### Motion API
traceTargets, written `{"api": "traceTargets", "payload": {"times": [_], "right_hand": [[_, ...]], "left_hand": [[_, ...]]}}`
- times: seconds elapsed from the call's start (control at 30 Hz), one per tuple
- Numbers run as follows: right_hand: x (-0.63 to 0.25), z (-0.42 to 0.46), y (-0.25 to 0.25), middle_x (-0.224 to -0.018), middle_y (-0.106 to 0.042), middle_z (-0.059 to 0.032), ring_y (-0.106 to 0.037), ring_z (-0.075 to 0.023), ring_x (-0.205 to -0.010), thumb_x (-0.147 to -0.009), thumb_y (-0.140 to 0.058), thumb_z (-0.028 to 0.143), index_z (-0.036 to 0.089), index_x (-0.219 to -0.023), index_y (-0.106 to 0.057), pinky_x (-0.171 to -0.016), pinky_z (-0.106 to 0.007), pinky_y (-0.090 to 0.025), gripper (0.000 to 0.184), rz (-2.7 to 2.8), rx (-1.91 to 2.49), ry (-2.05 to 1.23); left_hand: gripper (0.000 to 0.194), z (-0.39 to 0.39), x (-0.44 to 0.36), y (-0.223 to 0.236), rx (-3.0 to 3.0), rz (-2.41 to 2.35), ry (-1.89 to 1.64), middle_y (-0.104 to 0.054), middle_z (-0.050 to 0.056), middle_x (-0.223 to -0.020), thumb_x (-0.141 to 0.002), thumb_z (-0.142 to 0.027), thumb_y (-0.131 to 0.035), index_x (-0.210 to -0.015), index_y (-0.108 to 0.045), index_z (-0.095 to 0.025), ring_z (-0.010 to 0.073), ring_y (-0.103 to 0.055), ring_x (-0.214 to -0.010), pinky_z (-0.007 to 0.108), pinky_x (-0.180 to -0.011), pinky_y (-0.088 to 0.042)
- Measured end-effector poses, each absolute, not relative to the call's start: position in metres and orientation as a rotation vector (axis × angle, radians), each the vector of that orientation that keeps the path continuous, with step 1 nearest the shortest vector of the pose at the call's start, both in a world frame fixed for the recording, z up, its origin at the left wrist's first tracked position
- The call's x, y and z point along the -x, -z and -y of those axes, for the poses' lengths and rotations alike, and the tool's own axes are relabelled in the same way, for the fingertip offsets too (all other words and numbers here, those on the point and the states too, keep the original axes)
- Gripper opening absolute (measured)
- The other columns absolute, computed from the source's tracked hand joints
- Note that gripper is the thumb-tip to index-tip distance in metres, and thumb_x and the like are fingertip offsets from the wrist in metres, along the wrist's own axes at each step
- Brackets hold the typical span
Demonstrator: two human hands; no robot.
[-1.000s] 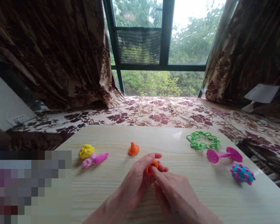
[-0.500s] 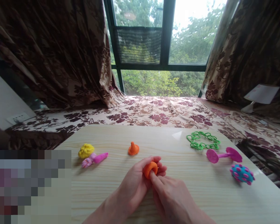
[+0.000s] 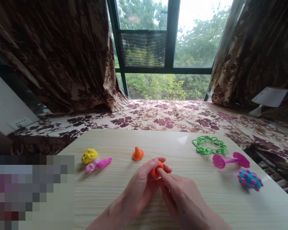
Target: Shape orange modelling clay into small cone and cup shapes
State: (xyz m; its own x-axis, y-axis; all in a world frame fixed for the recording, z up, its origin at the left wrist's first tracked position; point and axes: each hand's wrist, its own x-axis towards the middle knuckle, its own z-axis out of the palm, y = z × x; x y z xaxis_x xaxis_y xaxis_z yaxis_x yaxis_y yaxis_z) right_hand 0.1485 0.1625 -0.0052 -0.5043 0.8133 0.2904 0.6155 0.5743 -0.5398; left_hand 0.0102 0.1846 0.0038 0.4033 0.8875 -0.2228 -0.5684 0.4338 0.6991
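An orange lump of modelling clay (image 3: 154,173) sits in my left hand (image 3: 139,182), whose fingers wrap round it from the left and behind. My right hand (image 3: 182,193) presses a fingertip into the hollow of the lump, its other fingers curled underneath and partly hidden. Both hands are just above the table, close to its middle. Beyond them stands a small orange clay cone with a wide brim (image 3: 137,154), touched by neither hand.
On the left of the wooden table (image 3: 115,191) lie a yellow clay lump (image 3: 89,156) and a pink clay piece (image 3: 104,163). To the right are a green clay chain (image 3: 209,150), a pink clay dumbbell (image 3: 228,160) and a blue clay piece with pink dots (image 3: 249,180).
My right fingertip has shifted over the orange clay, whose ring-like opening is now more covered. The clay has turned and risen slightly in my left hand. The other clay pieces stay put.
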Motion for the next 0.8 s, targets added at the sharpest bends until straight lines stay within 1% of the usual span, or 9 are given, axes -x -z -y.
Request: {"api": "traceTargets", "payload": {"times": [0.07,0.13,0.3,0.5,0.57,0.63,0.7,0.73,0.8], "right_hand": [[-0.150,-0.163,0.007,-0.088,-0.060,-0.0052,-0.054,-0.0157,-0.075,-0.080,-0.039,0.013,0.016,-0.119,-0.039,-0.063,-0.024,-0.038,0.039,2.390,1.150,-0.439],[-0.149,-0.163,0.009,-0.083,-0.060,-0.0047,-0.054,-0.0159,-0.072,-0.078,-0.040,0.012,0.015,-0.115,-0.042,-0.060,-0.024,-0.038,0.038,2.451,1.180,-0.384],[-0.144,-0.164,0.013,-0.081,-0.061,-0.0055,-0.054,-0.0156,-0.067,-0.076,-0.042,0.013,0.013,-0.118,-0.041,-0.056,-0.023,-0.037,0.043,2.508,1.200,-0.272],[-0.141,-0.161,0.012,-0.081,-0.063,-0.0081,-0.056,-0.0181,-0.067,-0.072,-0.043,0.012,0.010,-0.116,-0.043,-0.053,-0.025,-0.037,0.043,2.553,1.238,-0.241],[-0.142,-0.160,0.011,-0.080,-0.062,-0.0074,-0.056,-0.0178,-0.066,-0.073,-0.043,0.013,0.011,-0.113,-0.044,-0.054,-0.025,-0.037,0.041,2.517,1.223,-0.296],[-0.143,-0.160,0.009,-0.078,-0.062,-0.0049,-0.055,-0.0152,-0.064,-0.077,-0.041,0.014,0.015,-0.105,-0.047,-0.054,-0.023,-0.037,0.029,2.409,1.208,-0.412],[-0.144,-0.161,0.006,-0.073,-0.060,-0.0016,-0.053,-0.0117,-0.058,-0.082,-0.036,0.016,0.017,-0.091,-0.050,-0.054,-0.021,-0.036,0.016,2.259,1.200,-0.561],[-0.143,-0.161,0.005,-0.068,-0.059,0.0000,-0.051,-0.0101,-0.055,-0.084,-0.034,0.016,0.018,-0.086,-0.049,-0.053,-0.020,-0.036,0.015,2.188,1.189,-0.651],[-0.142,-0.160,0.002,-0.061,-0.055,0.0023,-0.049,-0.0084,-0.051,-0.087,-0.031,0.016,0.018,-0.083,-0.048,-0.051,-0.018,-0.035,0.017,2.072,1.150,-0.835]], "left_hand": [[0.023,-0.186,-0.010,-0.003,-0.563,-0.646,-0.994,-0.058,0.012,-0.102,-0.080,-0.023,-0.049,-0.097,-0.058,-0.011,0.0201,-0.052,-0.102,0.030,-0.089,-0.040],[0.020,-0.187,-0.010,-0.004,-0.524,-0.649,-0.996,-0.058,0.011,-0.104,-0.078,-0.020,-0.050,-0.095,-0.059,-0.011,0.0206,-0.050,-0.106,0.029,-0.093,-0.037],[0.028,-0.188,-0.010,-0.001,-0.423,-0.672,-0.962,-0.061,0.012,-0.095,-0.077,-0.027,-0.053,-0.100,-0.057,-0.011,0.0215,-0.056,-0.096,0.031,-0.090,-0.040],[0.030,-0.187,-0.009,0.003,-0.410,-0.731,-0.937,-0.062,0.013,-0.093,-0.075,-0.025,-0.056,-0.101,-0.056,-0.010,0.0208,-0.058,-0.093,0.029,-0.087,-0.042],[0.030,-0.187,-0.009,0.001,-0.416,-0.715,-0.938,-0.062,0.012,-0.093,-0.076,-0.026,-0.055,-0.101,-0.056,-0.010,0.0212,-0.057,-0.095,0.030,-0.089,-0.041],[0.032,-0.187,-0.010,-0.004,-0.429,-0.686,-0.945,-0.061,0.011,-0.097,-0.077,-0.029,-0.053,-0.104,-0.055,-0.012,0.0220,-0.056,-0.098,0.033,-0.091,-0.040],[0.033,-0.186,-0.011,-0.008,-0.462,-0.676,-0.968,-0.059,0.011,-0.104,-0.078,-0.032,-0.052,-0.107,-0.053,-0.016,0.0227,-0.054,-0.102,0.036,-0.091,-0.040],[0.033,-0.185,-0.011,-0.009,-0.482,-0.675,-0.986,-0.058,0.011,-0.107,-0.079,-0.032,-0.051,-0.107,-0.054,-0.016,0.0228,-0.053,-0.104,0.036,-0.091,-0.040],[0.030,-0.183,-0.013,-0.010,-0.504,-0.665,-1.016,-0.057,0.010,-0.110,-0.079,-0.032,-0.050,-0.105,-0.055,-0.017,0.0231,-0.050,-0.107,0.036,-0.090,-0.040]]}}
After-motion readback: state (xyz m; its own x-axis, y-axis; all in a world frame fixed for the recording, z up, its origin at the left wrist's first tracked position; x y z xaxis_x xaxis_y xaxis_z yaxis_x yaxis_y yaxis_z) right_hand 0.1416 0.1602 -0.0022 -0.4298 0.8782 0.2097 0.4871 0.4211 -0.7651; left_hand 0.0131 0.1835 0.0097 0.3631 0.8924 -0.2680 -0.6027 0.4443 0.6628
